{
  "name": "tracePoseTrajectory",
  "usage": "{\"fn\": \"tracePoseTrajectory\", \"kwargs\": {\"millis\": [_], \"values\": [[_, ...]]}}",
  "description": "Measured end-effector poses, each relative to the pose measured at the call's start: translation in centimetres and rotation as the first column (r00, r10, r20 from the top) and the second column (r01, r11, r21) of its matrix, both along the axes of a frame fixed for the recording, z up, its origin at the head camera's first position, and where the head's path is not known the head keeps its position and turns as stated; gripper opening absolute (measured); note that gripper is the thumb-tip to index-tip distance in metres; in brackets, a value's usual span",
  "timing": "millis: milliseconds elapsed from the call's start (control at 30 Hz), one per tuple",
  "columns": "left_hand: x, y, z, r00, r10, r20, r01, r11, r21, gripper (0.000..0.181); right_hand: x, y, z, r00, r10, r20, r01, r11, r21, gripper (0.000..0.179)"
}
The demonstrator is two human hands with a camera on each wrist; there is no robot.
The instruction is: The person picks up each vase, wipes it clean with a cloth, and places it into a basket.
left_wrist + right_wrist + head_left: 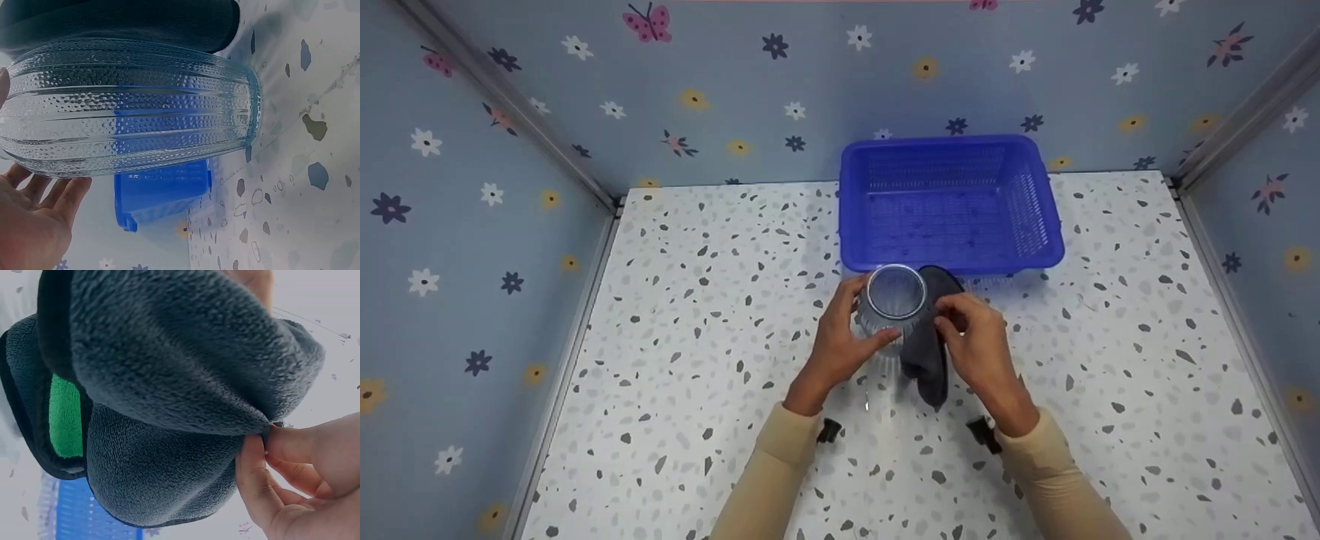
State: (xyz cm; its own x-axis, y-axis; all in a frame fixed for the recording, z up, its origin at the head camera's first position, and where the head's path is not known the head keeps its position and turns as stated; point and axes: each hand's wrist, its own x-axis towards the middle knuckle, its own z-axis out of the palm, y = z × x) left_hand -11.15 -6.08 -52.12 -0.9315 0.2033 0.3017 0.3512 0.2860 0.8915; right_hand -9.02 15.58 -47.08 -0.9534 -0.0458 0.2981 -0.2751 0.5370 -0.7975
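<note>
A clear glass vase with ribbed, dimpled sides stands upright, its round mouth facing up. My left hand holds it from the left, thumb at the near side and fingers round the far side. In the left wrist view the vase shows its full length, its base low at the speckled tabletop. Against its right side hangs a dark grey plush cloth. My right hand pinches a fold of this cloth between thumb and fingertips. The right wrist view shows a green underside where the cloth turns over.
Just behind the vase sits a blue plastic basket with perforated sides, close to the back wall. Flower-patterned panels enclose the white speckled table at the back and both sides.
</note>
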Motion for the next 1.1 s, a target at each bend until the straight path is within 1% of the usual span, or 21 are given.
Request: {"fn": "tracePoseTrajectory", "kwargs": {"millis": [133,300,500,600,700,767,900,1000,1100], "values": [[-0.1,-0.1,0.1,1.000,-0.006,0.000,0.006,1.000,-0.018,0.084,0.1,0.4,-1.1,0.999,0.005,0.035,-0.004,1.000,-0.017,0.016],[-0.2,-0.2,0.1,1.000,-0.017,0.005,0.017,1.000,-0.018,0.083,-0.1,0.5,-3.1,0.992,0.019,0.123,-0.014,0.999,-0.043,0.016],[-0.2,-0.3,-0.2,1.000,-0.012,0.001,0.012,1.000,-0.022,0.083,-0.6,0.1,-6.1,0.986,-0.020,0.165,0.013,0.999,0.044,0.015],[-0.2,-0.3,-0.2,1.000,-0.008,0.001,0.008,1.000,-0.023,0.083,-0.8,-0.1,-7.3,0.982,-0.025,0.185,0.008,0.996,0.093,0.014],[-0.1,-0.3,-0.3,1.000,-0.004,0.001,0.004,1.000,-0.028,0.084,-0.9,-0.3,-8.0,0.978,-0.020,0.206,-0.009,0.990,0.140,0.013],[-0.1,-0.3,-0.3,1.000,-0.003,-0.001,0.003,1.000,-0.031,0.084,-1.0,-0.3,-8.3,0.978,-0.016,0.209,-0.017,0.987,0.158,0.013],[0.0,-0.3,-0.1,1.000,0.001,-0.003,-0.001,1.000,-0.030,0.083,-1.1,-0.3,-8.2,0.977,-0.012,0.215,-0.021,0.988,0.154,0.013],[0.1,-0.2,0.0,1.000,-0.002,0.002,0.002,1.000,-0.028,0.083,-0.9,-0.1,-7.4,0.976,-0.016,0.216,-0.014,0.991,0.136,0.011],[0.0,-0.2,0.1,1.000,-0.007,0.007,0.007,1.000,-0.030,0.083,-0.6,0.2,-6.0,0.979,-0.017,0.205,-0.004,0.995,0.101,0.012]]}}
